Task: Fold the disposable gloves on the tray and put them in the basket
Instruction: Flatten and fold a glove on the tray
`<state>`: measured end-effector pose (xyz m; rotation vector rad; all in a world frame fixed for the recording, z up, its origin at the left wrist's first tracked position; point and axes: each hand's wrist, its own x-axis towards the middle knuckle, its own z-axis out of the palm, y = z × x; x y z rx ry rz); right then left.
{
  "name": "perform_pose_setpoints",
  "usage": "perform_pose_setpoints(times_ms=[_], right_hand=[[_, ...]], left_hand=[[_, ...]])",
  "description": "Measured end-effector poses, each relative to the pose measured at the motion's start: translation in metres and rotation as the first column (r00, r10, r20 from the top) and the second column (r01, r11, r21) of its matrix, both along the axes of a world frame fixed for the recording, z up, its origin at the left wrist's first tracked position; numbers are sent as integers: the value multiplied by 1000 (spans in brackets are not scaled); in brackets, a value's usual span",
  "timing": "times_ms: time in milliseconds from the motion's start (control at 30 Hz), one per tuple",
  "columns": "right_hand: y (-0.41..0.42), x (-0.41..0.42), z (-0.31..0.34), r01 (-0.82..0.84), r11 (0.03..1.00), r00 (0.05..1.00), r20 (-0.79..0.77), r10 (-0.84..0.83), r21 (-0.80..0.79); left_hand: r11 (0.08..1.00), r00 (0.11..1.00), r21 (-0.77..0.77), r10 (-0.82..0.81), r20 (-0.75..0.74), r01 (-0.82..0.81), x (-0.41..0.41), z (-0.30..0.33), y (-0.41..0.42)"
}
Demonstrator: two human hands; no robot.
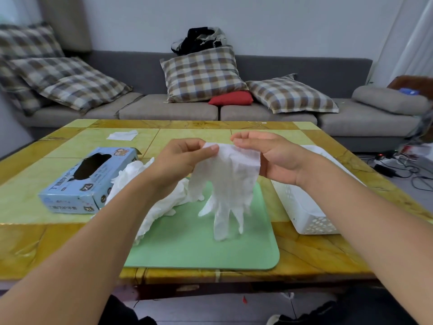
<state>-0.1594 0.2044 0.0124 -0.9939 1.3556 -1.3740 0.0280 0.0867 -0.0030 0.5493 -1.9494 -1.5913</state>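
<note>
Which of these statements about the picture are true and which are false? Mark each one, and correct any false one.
1. Both hands pinch the cuff of one white disposable glove, held up with its fingers hanging down. True.
2. The flat green tray lies under the hanging glove. True.
3. The white perforated plastic basket stands to the left of the tray. False: it stands to the right.
4. The light blue cardboard glove box sits inside the basket. False: it lies on the yellow tiled table, left of the tray.
5. A heap of loose white gloves lies at the tray's left edge. True.
</note>
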Motion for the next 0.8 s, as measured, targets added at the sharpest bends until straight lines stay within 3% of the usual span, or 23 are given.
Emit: perform_pose_setpoints(times_ms=[100,267,333,433,500,533,600,667,733,800], right_hand=[[-4,-1,-11,-7,997,1000,-26,10,81],[-17,-4,-41,200,961,972,-161,-170,191],[-23,-7,-38,332,943,914,-249,-322,0],[-20,-12,-7,378,807,805,-269,-529,-454],[-11,-12,13,288,762,771,-331,-544,-579],[-7,-11,15,245,785,763,-386,-518,-570],[-5,-9,0,175,887,767,-505,-395,-427],[-6,-8,-30,106,969,689,-686,-233,-222],[-5,-10,-60,-15,1000,493,-870,-1,-10],[0,-12,-75,-121,961,345,-897,275,249]], left_hand=[[1000,995,1,28,94,-28,-4,-10,0],[994,944,2,106,313,-113,-16,-29,-6],[985,967,-36,172,187,-168,-26,-27,-5],[959,957,-125,230,-179,-254,-39,-3,-4],[929,933,-232,220,-285,-290,-41,10,-3],[916,936,-278,210,-283,-290,-40,11,-2],[908,968,-347,188,-166,-236,-36,-2,-2],[901,989,-429,120,85,-72,-32,-25,-8],[868,916,-465,31,399,173,-27,-51,-17],[808,779,-424,-68,623,409,-21,-69,-24]])
